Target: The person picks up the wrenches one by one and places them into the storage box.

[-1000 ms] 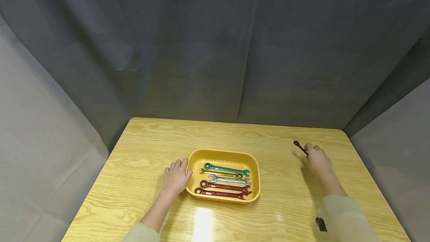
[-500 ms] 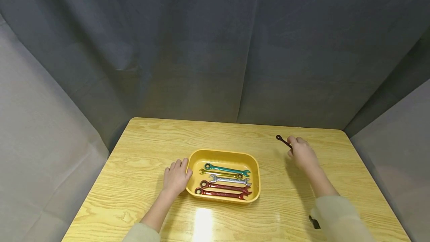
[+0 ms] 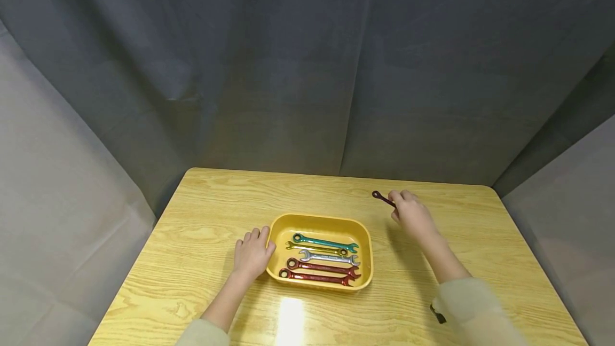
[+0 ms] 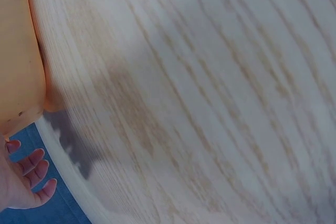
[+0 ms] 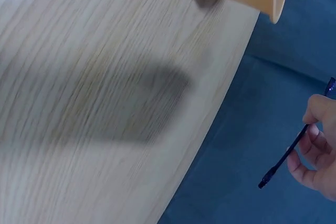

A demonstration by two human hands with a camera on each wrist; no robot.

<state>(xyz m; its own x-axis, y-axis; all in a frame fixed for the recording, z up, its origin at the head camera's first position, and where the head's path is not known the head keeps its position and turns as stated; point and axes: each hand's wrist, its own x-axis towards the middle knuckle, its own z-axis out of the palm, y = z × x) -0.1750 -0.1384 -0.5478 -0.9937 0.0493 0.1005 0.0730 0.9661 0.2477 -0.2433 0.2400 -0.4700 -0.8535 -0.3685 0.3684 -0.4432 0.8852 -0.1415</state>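
Note:
In the head view, my right hand [image 3: 412,215] holds a dark purplish-red ratchet wrench [image 3: 383,199] above the table, right of and beyond the tray. Its ring end points to the left. The right wrist view shows fingertips and thumb pinching the wrench [image 5: 283,160] by its shank. My left hand [image 3: 251,254] grips the left rim of the yellow tray [image 3: 319,217], thumb over the edge. Inside the tray lie a teal wrench [image 3: 324,241], a yellow wrench [image 3: 314,248], a silver open-end wrench [image 3: 329,258] and two red wrenches [image 3: 317,278], roughly parallel.
The wood-grain table [image 3: 216,202] carries the tray near its middle. Dark grey cloth [image 3: 288,95] hangs behind the table, with lighter panels [image 3: 72,202] at the sides. A small black piece [image 3: 437,314] shows by the right sleeve.
My right hand has moved left with the wrench, toward the tray, and slightly away from me. The left hand, the tray and the wrenches in it have stayed in place.

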